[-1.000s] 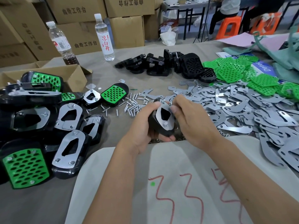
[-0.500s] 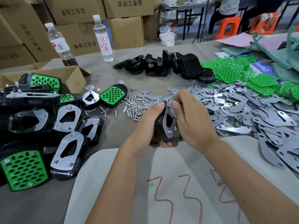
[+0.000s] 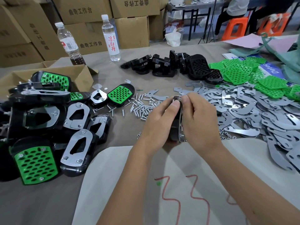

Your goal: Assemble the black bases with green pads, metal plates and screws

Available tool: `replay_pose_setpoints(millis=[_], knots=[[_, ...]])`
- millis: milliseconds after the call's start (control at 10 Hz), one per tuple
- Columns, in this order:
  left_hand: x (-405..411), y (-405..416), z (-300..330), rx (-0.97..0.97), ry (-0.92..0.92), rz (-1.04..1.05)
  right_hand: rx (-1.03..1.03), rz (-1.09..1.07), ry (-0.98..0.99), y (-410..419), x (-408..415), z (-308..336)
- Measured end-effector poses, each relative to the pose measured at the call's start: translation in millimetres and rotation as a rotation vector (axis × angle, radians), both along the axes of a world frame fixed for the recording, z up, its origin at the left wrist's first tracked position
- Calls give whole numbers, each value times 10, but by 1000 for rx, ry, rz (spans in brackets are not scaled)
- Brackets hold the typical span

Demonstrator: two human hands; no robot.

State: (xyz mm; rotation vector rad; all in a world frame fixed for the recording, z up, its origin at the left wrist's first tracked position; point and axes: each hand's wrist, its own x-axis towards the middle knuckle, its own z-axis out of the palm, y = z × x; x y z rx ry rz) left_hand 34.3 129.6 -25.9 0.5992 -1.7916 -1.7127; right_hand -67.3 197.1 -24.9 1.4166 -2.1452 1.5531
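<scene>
My left hand (image 3: 159, 120) grips the black base (image 3: 174, 127) on edge above the tabletop's near middle; my right hand (image 3: 198, 117) pinches its metal plate (image 3: 180, 122). I judge the plate needs seating flush, holes aligned, before fetching screws (image 3: 141, 108) just beyond.

Even, bright overhead light falls across the counter (image 3: 133, 130), casting only soft shadows beneath the hands. Metal plates (image 3: 243, 111) catch pale glare. Wide-angle distortion bends boxes (image 3: 131, 33) beyond the far edge; the view is slightly soft.
</scene>
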Motion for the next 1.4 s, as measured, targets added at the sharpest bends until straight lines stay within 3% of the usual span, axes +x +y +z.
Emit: replay_pose_setpoints(millis=[200, 300, 400, 600, 700, 800, 900, 1000, 1100, 1200, 1300, 1400], knots=[[55, -127, -123, -456, -138, 234, 43, 88, -501, -93, 87, 33], [67, -179, -176, -580, -219, 257, 97, 116, -737, -93, 53, 12], [68, -191, -189, -611, -207, 250, 104, 141, -829, -69, 15, 29], [42, -171, -157, -356, -149, 493, 84, 382, -439, 55, 85, 48], [129, -219, -121, -235, -171, 625, 175, 435, -153, 44, 117, 5], [228, -256, -57, -226, -244, 769, 145, 357, -61, -65, 199, -27], [402, -304, 38, -284, -265, 932, 148, 370, -30, -268, 299, -16], [691, -373, 107, -375, -279, 1087, 128, 396, 131, -519, 478, -7], [1003, -428, 160, -586, -390, 1269, 97, 445, 220, -827, 723, 55], [1166, -404, 175, -690, -593, 1318, 173, 578, 216, -1113, 937, 100], [1162, -329, 140, -659, -686, 1264, 272, 624, 193, -1199, 939, 104], [1114, -290, 117, -628, -646, 1266, 306, 651, 129, -1119, 837, 106]])
